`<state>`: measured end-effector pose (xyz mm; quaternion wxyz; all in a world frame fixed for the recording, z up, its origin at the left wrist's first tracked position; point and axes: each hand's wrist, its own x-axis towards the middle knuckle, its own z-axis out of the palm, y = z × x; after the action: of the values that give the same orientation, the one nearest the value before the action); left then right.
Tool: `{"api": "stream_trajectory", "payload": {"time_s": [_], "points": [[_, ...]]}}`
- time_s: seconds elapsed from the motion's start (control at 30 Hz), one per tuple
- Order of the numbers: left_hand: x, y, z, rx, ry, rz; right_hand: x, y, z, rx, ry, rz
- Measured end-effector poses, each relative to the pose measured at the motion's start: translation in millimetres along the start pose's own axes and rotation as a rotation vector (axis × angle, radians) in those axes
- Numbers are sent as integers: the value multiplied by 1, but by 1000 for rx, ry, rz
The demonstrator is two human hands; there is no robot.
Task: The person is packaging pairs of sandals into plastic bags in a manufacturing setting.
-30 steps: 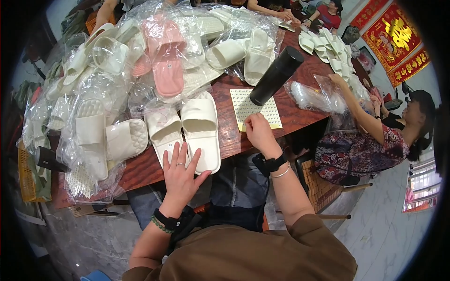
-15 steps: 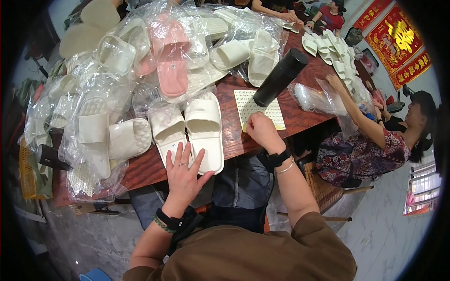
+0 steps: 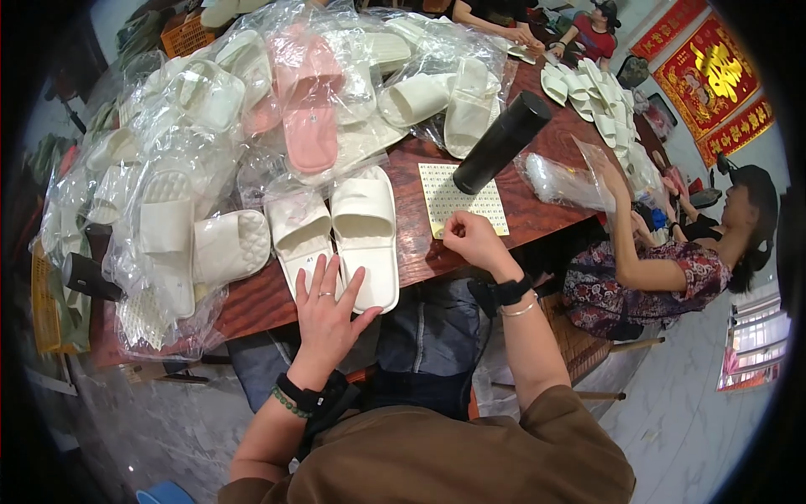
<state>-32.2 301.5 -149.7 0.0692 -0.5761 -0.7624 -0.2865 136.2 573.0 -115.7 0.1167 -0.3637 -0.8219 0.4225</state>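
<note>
A pair of white slippers lies side by side at the near edge of the dark wooden table. My left hand rests flat on their heel ends with fingers spread. My right hand is closed at the near edge of a pale sticker sheet, fingertips pinched on it. A black cylindrical flask stands tilted just beyond the sheet.
Heaps of bagged white slippers and a pink pair fill the left and far table. A seated person at the right handles a clear plastic bag. More loose white slippers lie at the far right.
My left hand has slid slightly right onto the slippers' heels. My right hand has drawn back a little toward the sheet's near edge.
</note>
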Motion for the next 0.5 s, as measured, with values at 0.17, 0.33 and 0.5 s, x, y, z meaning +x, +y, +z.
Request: {"api": "stream_trajectory", "payload": {"time_s": [0.17,0.33,0.5], "points": [[1,1,-1,-20,8,-23,-11,-36,18,289,-210,-70],[0,0,1,-10,23,-22,-1,-70,54,187,-409,-21],[1,1,3,-23,20,-17,8,-74,72,-10,-363,-161]]}}
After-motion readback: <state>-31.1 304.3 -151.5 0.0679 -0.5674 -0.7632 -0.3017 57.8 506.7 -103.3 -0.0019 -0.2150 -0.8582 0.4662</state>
